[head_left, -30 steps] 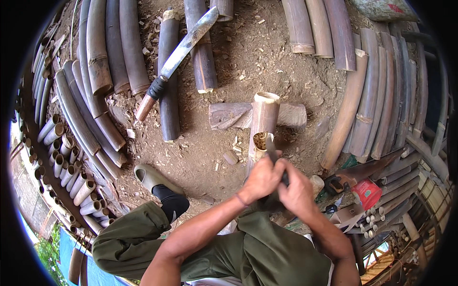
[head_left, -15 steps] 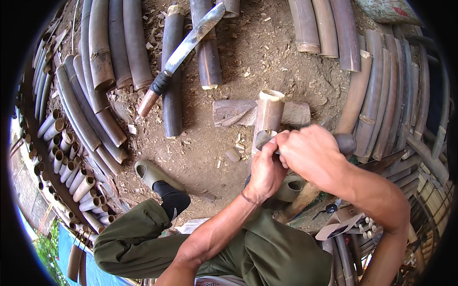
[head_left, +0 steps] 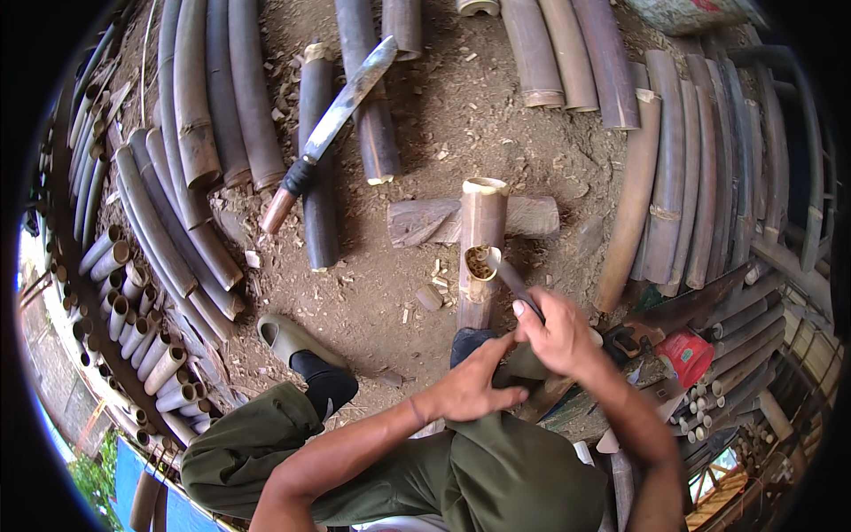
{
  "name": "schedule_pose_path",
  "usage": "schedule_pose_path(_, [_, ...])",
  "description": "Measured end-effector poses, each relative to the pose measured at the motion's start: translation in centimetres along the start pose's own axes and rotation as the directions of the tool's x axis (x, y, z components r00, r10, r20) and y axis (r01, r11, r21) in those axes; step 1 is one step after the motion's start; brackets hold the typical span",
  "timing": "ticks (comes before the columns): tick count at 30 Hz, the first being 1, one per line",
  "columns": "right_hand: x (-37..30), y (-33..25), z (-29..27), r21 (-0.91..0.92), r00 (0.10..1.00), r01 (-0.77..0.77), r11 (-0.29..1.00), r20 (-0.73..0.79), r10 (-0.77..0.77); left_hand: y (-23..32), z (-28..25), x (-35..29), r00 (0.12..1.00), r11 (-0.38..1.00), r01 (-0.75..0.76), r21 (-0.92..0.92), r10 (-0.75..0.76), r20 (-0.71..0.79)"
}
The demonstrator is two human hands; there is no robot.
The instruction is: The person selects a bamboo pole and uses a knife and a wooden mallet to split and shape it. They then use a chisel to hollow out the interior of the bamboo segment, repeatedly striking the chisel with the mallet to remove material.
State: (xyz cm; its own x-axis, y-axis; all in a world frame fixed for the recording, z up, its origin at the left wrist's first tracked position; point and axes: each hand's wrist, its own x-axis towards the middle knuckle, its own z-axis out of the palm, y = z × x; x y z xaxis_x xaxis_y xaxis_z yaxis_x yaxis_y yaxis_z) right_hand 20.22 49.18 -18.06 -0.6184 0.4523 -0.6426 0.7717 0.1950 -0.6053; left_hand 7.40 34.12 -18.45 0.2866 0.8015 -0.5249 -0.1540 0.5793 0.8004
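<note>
My right hand (head_left: 563, 335) is wrapped round the dark handle of a gouge-like tool (head_left: 509, 275). The tool's metal tip rests at the rim of an oval hole in the side of a bamboo tube (head_left: 484, 213). Rough bits show inside that hole. The tube lies across a short wooden block (head_left: 421, 222), its pale cut end pointing away from me. Its near end meets something dark blue beside my leg. My left hand (head_left: 474, 386) is off the tool, fingers and thumb apart, just below and left of the right hand.
A machete (head_left: 348, 102) lies over bamboo lengths at the upper left. Bamboo tubes (head_left: 674, 177) line both sides, and short cut pieces (head_left: 160, 359) are stacked at the left. Wood chips litter the dirt floor. A red container (head_left: 685, 356) sits at the right, near more tools.
My left hand has let go of the tool and dropped back, opening. My right hand has moved lower and changed the tool's angle. The hole shows more fully.
</note>
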Motion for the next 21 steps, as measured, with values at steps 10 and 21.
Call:
schedule_pose_path(10, [3.8,-4.6,9.7,0.81,0.905,-0.421,0.409,0.342,0.253,-0.7,-6.6,-5.4,0.786,0.782,0.53,0.329,-0.307,-0.536])
schedule_pose_path(21, [5.0,-5.8,7.8,0.86,0.991,-0.099,-0.501,0.133,0.032,12.3,-14.1,1.1,0.97,0.247,0.242,0.938,-0.08,-0.229])
